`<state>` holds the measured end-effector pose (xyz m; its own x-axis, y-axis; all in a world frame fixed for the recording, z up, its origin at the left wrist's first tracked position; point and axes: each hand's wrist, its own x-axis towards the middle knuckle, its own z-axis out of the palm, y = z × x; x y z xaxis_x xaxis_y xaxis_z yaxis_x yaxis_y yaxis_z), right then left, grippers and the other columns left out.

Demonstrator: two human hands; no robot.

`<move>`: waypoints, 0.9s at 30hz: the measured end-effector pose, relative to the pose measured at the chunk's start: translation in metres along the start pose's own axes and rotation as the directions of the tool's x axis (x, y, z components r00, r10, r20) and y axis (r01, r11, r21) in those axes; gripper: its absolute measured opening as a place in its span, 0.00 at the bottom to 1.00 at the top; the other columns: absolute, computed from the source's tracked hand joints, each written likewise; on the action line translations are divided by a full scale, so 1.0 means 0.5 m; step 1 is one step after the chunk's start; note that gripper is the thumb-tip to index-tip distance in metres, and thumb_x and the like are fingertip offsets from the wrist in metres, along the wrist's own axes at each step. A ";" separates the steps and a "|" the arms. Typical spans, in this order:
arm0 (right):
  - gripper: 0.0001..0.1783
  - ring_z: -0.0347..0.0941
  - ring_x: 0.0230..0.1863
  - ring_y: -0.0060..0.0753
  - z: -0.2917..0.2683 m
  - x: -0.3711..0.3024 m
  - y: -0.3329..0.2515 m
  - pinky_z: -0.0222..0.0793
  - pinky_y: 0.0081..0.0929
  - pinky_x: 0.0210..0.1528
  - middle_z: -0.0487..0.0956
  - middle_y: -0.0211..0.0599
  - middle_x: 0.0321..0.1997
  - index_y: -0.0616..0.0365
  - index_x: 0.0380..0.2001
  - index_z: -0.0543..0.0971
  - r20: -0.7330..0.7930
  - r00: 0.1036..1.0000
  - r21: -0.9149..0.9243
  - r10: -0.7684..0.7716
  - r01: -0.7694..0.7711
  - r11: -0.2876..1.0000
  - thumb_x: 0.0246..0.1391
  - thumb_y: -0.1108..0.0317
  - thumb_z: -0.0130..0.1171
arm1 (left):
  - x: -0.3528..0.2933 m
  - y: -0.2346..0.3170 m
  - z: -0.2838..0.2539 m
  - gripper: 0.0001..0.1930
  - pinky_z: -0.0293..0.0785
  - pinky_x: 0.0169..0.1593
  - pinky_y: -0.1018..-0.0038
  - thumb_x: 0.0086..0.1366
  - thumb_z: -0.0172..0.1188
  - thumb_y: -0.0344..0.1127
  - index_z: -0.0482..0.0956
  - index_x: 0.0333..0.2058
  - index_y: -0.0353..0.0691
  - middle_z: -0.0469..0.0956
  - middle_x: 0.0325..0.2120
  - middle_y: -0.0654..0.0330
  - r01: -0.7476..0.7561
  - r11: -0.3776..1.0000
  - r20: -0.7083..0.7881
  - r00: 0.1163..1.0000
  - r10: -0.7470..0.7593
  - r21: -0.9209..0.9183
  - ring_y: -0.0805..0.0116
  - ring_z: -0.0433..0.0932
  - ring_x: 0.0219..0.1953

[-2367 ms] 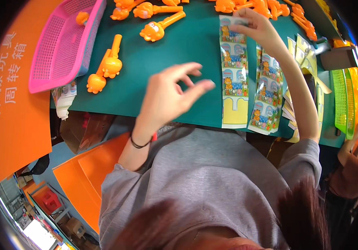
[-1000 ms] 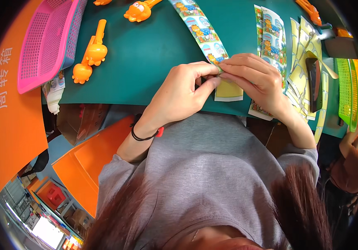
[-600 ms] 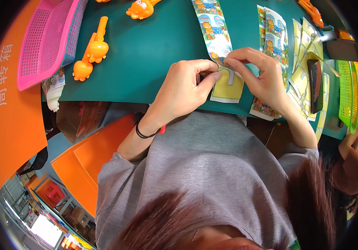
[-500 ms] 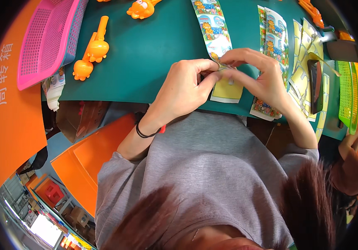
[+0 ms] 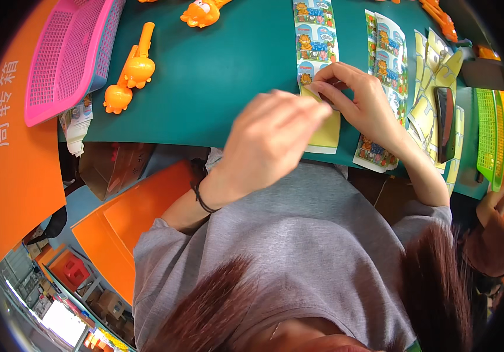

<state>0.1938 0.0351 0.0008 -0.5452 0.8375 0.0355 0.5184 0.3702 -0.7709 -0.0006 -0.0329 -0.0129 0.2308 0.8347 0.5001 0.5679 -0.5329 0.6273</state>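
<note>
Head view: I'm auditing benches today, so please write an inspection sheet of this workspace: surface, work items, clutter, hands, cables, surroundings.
Surface: green tabletop.
Work items: printed sticker strip, its near end bare yellow backing; more sticker strips to its right.
Clutter: yellow backing scraps at right, a dark phone-like object among them; orange toys at left and toward the far edge.
Grip: left hand blurred by the strip, hold unclear; right hand has fingertips at the strip, pinch unclear.
Cables: nothing seen.
Surroundings: pink basket left, green basket right; another person's arm far right.
</note>
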 end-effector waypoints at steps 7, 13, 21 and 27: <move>0.08 0.73 0.41 0.18 -0.072 0.024 0.049 0.70 0.19 0.46 0.78 0.29 0.38 0.64 0.42 0.77 -0.124 0.986 0.157 0.110 -0.089 0.984 0.65 0.71 0.53 | -0.009 -0.020 0.028 0.11 0.77 0.45 0.69 0.58 0.66 0.28 0.83 0.40 0.37 0.81 0.40 0.58 0.023 0.990 0.111 0.994 -0.007 -0.138 0.60 0.80 0.40; 0.11 0.77 0.43 0.31 -0.062 -0.011 0.001 0.73 0.28 0.48 0.81 0.37 0.40 0.64 0.40 0.79 -0.390 0.758 -0.379 -0.524 0.386 0.841 0.52 0.77 0.65 | 0.014 -0.037 0.021 0.08 0.77 0.42 0.75 0.63 0.64 0.29 0.84 0.39 0.33 0.83 0.35 0.58 0.306 0.816 0.122 0.951 -0.284 -0.490 0.70 0.81 0.35; 0.10 0.75 0.48 0.36 -0.033 -0.032 -0.002 0.75 0.31 0.46 0.84 0.31 0.44 0.54 0.36 0.85 0.071 0.520 -0.818 -0.851 0.519 0.249 0.49 0.65 0.69 | 0.047 -0.028 0.005 0.09 0.75 0.37 0.83 0.64 0.66 0.30 0.84 0.38 0.30 0.84 0.31 0.60 0.458 0.338 0.267 0.835 -0.481 -0.822 0.79 0.80 0.33; 0.19 0.75 0.50 0.41 -0.074 0.032 0.012 0.70 0.39 0.54 0.82 0.32 0.47 0.53 0.44 0.81 -0.088 0.646 -0.689 -0.759 0.511 0.515 0.51 0.58 0.69 | 0.054 -0.073 -0.001 0.09 0.73 0.41 0.83 0.65 0.64 0.29 0.82 0.42 0.32 0.82 0.35 0.61 0.258 0.457 -0.062 0.815 -0.576 -0.851 0.79 0.78 0.37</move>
<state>0.2125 0.0657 0.0200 -0.6875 0.2952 0.6634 0.4417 0.8952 0.0594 -0.0154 0.0091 -0.0219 -0.1880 0.9786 0.0839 -0.3531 -0.1470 0.9240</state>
